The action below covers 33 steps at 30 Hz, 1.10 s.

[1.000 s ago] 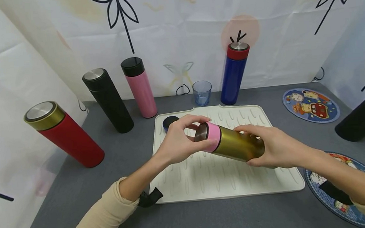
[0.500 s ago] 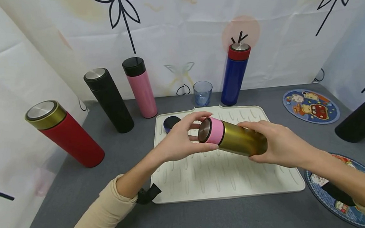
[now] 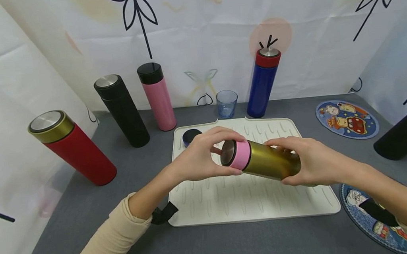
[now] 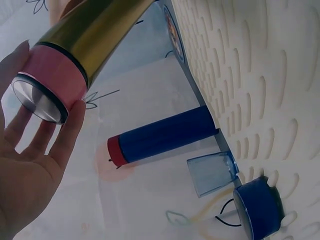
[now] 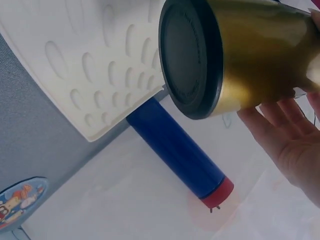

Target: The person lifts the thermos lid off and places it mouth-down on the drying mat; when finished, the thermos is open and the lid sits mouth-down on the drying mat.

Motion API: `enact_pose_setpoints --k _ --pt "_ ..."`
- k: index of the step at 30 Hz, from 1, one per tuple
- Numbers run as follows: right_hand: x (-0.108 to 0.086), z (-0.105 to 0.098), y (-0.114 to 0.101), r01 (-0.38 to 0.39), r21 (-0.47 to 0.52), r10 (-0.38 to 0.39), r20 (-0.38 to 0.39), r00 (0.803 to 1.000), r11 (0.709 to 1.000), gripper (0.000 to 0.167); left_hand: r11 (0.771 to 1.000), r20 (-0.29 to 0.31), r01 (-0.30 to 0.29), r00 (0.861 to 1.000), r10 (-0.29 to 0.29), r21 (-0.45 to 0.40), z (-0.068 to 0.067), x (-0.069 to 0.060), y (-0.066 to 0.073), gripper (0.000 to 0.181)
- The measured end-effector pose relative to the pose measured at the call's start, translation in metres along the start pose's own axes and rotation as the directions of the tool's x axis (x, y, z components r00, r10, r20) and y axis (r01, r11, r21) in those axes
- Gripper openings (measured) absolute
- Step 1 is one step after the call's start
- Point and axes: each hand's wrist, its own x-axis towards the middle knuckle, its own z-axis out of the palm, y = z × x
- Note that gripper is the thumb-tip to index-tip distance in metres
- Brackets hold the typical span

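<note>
A gold thermos [image 3: 272,159] with a pink lid [image 3: 240,154] is held tilted above the white ridged mat [image 3: 231,204]. My right hand [image 3: 310,162] grips the gold body near its dark base, which shows in the right wrist view. The left hand [image 3: 206,156] has thumb and fingertips on opposite sides of the pink lid, pinching it. The lid's steel top [image 4: 40,97] faces the left palm. A small blue cap [image 4: 257,207] with a dark top sits on the mat behind the left hand, partly hidden in the head view.
Along the left and back stand a red thermos [image 3: 78,153], a black one [image 3: 123,113], a pink one [image 3: 158,102], a glass [image 3: 227,105] and a blue thermos [image 3: 263,86]. At right are two cartoon mats, the small one [image 3: 346,119] farther back, and a black cylinder [image 3: 405,135].
The gold thermos has shifted slightly right with both hands. The left hand's fingers loosened off the lid's side half a second ago and now lie on it again, with the hand turned a little.
</note>
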Motion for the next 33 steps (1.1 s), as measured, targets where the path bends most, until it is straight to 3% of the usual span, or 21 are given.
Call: enact_pose_setpoints --k 3,5,7,8,10,12,14,17,19,22,24,28,33 --pt "0.000 0.001 -0.001 -0.002 -0.049 0.001 -0.021 1.000 0.999 0.083 0.989 -0.054 0.145 0.988 -0.147 -0.032 0.003 0.000 0.003 0.055" --pt "0.000 0.002 -0.002 -0.007 -0.082 0.004 -0.036 0.999 0.997 0.083 0.964 -0.085 0.263 0.961 -0.264 -0.024 0.004 0.001 0.005 0.051" --pt "-0.001 0.003 -0.003 -0.010 -0.110 0.004 -0.051 0.999 0.994 0.082 0.929 -0.105 0.370 0.923 -0.370 -0.015 0.004 0.002 0.007 0.047" --pt "-0.001 0.003 -0.004 -0.009 -0.120 0.002 -0.058 0.998 0.993 0.082 0.912 -0.109 0.409 0.907 -0.407 -0.002 0.004 0.002 0.008 0.046" --pt "-0.001 0.003 -0.004 -0.006 -0.125 -0.002 -0.066 0.998 0.992 0.082 0.893 -0.099 0.450 0.888 -0.449 -0.013 0.004 0.003 0.008 0.048" --pt "-0.001 0.003 -0.003 -0.003 -0.107 -0.004 -0.067 0.998 0.994 0.083 0.898 -0.072 0.437 0.895 -0.440 -0.051 0.003 0.002 0.007 0.052" --pt "-0.001 0.002 -0.002 -0.001 -0.068 -0.003 -0.061 0.998 0.998 0.084 0.927 -0.043 0.368 0.927 -0.372 -0.072 0.003 0.001 0.004 0.060" --pt "-0.002 0.001 -0.001 -0.002 -0.010 0.001 -0.048 0.999 1.000 0.083 0.978 -0.001 0.199 0.980 -0.199 -0.067 0.003 -0.001 -0.003 0.073" --pt "-0.002 0.001 0.000 -0.003 0.025 0.004 -0.032 0.999 1.000 0.082 0.996 0.020 0.074 0.997 -0.073 -0.040 0.002 -0.001 -0.007 0.077" --pt "-0.003 0.000 0.000 -0.015 0.073 0.015 0.004 1.000 0.997 0.081 0.998 0.063 -0.058 0.996 0.061 -0.039 0.000 -0.001 -0.011 0.077" --pt "-0.004 0.000 0.000 -0.024 0.099 0.022 0.027 0.999 0.995 0.080 0.994 0.088 -0.094 0.991 0.099 -0.056 -0.002 -0.001 -0.012 0.074" --pt "-0.005 0.000 -0.001 -0.033 0.109 0.028 0.047 0.999 0.994 0.080 0.994 0.110 -0.079 0.990 0.088 -0.078 -0.005 -0.001 -0.011 0.069" --pt "-0.004 0.000 -0.002 -0.036 0.097 0.032 0.047 0.998 0.995 0.080 0.997 0.082 -0.031 0.996 0.037 -0.074 -0.005 -0.001 -0.009 0.069"
